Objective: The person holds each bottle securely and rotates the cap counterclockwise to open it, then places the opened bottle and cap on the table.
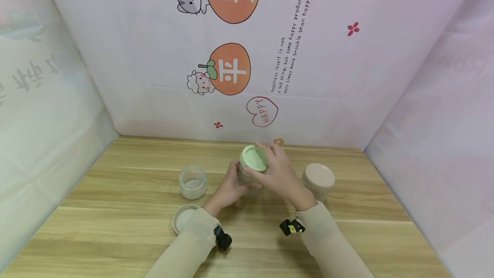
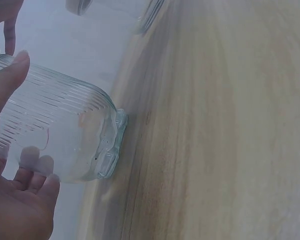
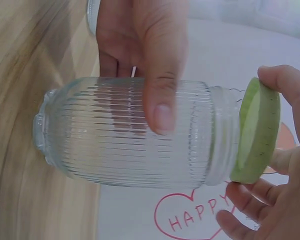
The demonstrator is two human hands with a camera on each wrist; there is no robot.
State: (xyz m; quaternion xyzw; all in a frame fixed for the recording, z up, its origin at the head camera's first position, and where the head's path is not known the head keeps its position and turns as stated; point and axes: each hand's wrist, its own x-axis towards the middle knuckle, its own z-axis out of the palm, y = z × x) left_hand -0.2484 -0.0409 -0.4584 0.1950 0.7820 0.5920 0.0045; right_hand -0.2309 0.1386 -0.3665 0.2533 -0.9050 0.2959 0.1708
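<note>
A clear ribbed glass jar stands upright on the wooden table in the middle of the head view. My left hand grips its body, thumb on one side and fingers round the other. With my right hand I hold a light green lid by its rim, between thumb and fingers. The lid sits tilted at the jar's mouth, one edge against the glass rim and the other edge raised from it. No contents show through the glass.
To the left stands a small open glass jar, with a round pale lid lying nearer me, partly behind the left sleeve. A jar with a beige lid stands at the right. Printed cloth rises behind the table.
</note>
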